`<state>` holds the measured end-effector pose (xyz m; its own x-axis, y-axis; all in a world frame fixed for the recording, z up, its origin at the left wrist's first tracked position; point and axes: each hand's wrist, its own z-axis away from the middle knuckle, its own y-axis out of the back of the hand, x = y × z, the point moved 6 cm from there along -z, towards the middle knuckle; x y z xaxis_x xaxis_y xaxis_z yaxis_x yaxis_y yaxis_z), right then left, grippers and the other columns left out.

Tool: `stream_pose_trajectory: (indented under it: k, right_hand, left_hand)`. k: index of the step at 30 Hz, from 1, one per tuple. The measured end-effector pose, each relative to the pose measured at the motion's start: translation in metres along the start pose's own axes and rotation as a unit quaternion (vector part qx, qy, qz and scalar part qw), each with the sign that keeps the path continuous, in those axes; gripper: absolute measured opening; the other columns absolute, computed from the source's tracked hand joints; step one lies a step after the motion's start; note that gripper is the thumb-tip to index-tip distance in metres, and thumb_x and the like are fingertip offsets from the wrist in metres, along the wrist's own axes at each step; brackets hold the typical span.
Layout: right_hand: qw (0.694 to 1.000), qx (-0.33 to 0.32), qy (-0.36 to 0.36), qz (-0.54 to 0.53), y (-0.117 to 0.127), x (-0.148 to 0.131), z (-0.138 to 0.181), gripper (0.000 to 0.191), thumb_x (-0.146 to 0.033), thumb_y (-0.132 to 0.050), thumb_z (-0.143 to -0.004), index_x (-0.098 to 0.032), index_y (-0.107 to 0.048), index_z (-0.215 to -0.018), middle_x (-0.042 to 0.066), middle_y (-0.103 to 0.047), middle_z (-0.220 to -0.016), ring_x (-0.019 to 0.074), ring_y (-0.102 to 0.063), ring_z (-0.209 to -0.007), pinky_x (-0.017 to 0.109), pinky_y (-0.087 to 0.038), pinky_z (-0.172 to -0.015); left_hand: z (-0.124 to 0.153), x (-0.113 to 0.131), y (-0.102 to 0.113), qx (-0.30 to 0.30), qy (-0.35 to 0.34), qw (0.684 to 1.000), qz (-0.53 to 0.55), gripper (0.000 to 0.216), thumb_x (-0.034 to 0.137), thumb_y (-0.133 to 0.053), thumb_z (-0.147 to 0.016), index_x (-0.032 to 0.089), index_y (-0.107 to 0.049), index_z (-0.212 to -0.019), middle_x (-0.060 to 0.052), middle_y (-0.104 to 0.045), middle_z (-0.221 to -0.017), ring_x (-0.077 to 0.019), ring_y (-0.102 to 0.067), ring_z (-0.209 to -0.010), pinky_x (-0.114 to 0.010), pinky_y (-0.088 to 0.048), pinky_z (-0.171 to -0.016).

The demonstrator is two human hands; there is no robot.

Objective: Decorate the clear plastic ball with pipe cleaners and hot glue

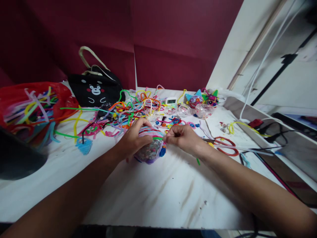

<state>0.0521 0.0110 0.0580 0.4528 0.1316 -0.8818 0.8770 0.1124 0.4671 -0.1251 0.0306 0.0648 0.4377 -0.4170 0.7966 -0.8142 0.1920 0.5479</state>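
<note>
Head view: left hand (pixel 135 138) clasps a glittery round ball (pixel 151 151) wrapped in coloured fuzzy wire. Right hand (pixel 184 138) pinches its right side.

No word or number can be read for certain; the small white device (pixel 171 100) at the back of the table (pixel 148 195) has a dark screen with digits on it, too small and blurred to tell; the black bag (pixel 95 91) bears a printed cartoon bear face with white eyes, white muzzle and red cheeks, with no lettering legible beside it.
</note>
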Motion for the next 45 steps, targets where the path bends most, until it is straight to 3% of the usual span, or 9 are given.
stream_pose_trajectory:
  k: [14,21,30,45]
  right_hand:
    - [0.998,-0.024,-0.028,-0.046,-0.002,0.008,-0.006,0.016,-0.030,-0.069,-0.062,-0.016,-0.062,-0.060,-0.004,-0.056,-0.054,0.0086,-0.046,-0.052,0.023,-0.035,-0.052]
    - [0.997,-0.029,-0.036,-0.062,-0.003,0.008,-0.005,0.016,-0.029,-0.072,-0.061,-0.016,-0.063,-0.062,-0.005,-0.054,-0.053,0.0080,-0.044,-0.051,0.023,-0.033,-0.052]
    - [0.995,-0.049,-0.023,-0.081,-0.005,0.010,-0.007,0.019,-0.033,-0.070,-0.062,-0.015,-0.064,-0.066,-0.007,-0.048,-0.052,0.0064,-0.037,-0.049,0.022,-0.027,-0.047]
    - [0.999,-0.029,-0.029,-0.002,-0.002,-0.001,-0.007,0.010,-0.024,-0.068,-0.063,-0.016,-0.063,-0.060,-0.005,-0.053,-0.053,0.0075,-0.042,-0.049,0.023,-0.030,-0.048]
  left_hand:
    - [-0.001,0.000,0.000,-0.064,-0.002,0.997,-0.033,0.049,0.051,-0.057,-0.074,0.022,-0.057,-0.114,-0.007,-0.057,-0.121,-0.0336,-0.051,-0.115,-0.046,-0.042,-0.099]
    - [0.001,0.001,0.000,-0.010,0.047,0.997,-0.067,0.052,0.055,-0.063,-0.071,0.022,-0.058,-0.111,-0.006,-0.061,-0.115,-0.0335,-0.055,-0.112,-0.046,-0.044,-0.095]
    - [0.000,0.000,0.000,-0.020,0.056,0.998,-0.027,0.048,0.052,-0.063,-0.072,0.023,-0.057,-0.109,-0.003,-0.066,-0.103,-0.0298,-0.061,-0.098,-0.039,-0.049,-0.080]
    - [0.002,-0.001,-0.002,-0.016,0.082,0.996,-0.031,0.047,0.050,-0.063,-0.070,0.024,-0.055,-0.108,-0.001,-0.065,-0.096,-0.0276,-0.062,-0.089,-0.038,-0.049,-0.075]
